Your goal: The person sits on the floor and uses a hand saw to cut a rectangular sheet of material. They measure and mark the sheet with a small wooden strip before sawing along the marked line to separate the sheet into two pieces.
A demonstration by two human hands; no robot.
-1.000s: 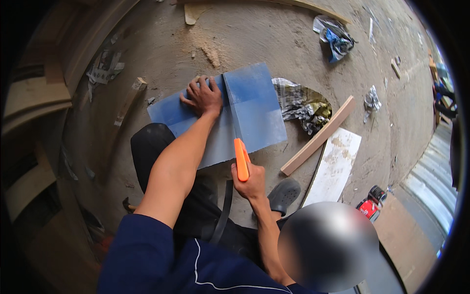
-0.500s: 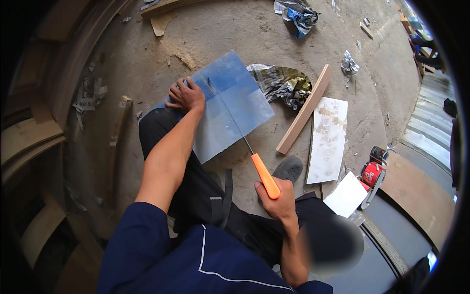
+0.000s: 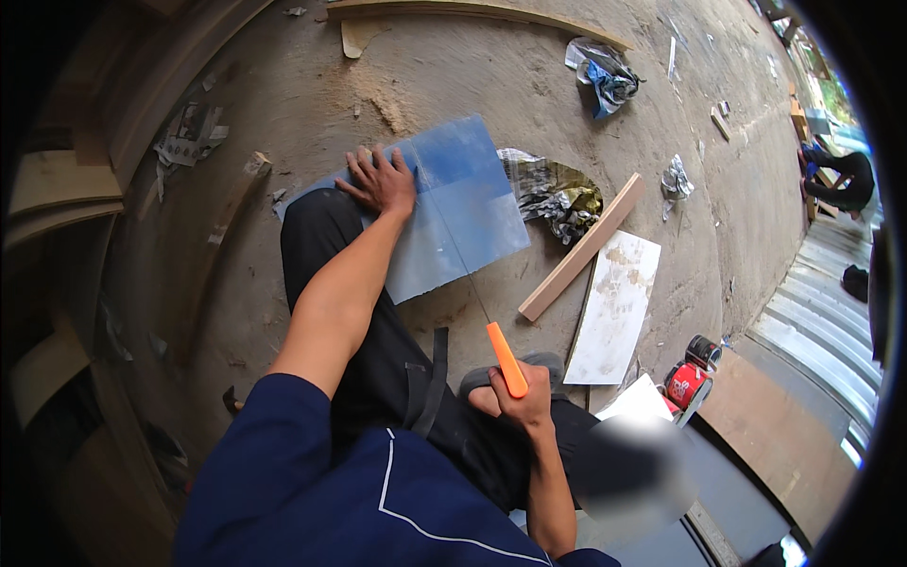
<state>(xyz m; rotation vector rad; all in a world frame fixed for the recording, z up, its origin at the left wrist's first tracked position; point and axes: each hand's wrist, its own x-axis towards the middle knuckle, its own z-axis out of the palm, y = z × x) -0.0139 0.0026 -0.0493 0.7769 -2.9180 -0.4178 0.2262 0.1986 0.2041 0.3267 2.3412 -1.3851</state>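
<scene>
My left hand (image 3: 381,181) lies flat with spread fingers on a blue-grey board (image 3: 472,198), pressing near its far left part beside my bent knee. In my right hand (image 3: 525,399) is the orange handle of a straight-handled handsaw (image 3: 507,361). Its thin blade, seen edge-on, runs from the board's near edge up along a straight line across the board. How deep the blade sits cannot be made out. Right of the board lies crumpled printed paper (image 3: 557,198).
A wooden batten (image 3: 581,248) and a stained white panel (image 3: 614,307) lie on the right, near a red can (image 3: 687,386). Sawdust (image 3: 383,102) and a long plank (image 3: 472,11) are beyond the board. A person (image 3: 844,180) is at far right.
My right hand has drawn the saw back toward me, and more of the blade shows past the board's near edge. The left hand stays on the board. The view has shifted.
</scene>
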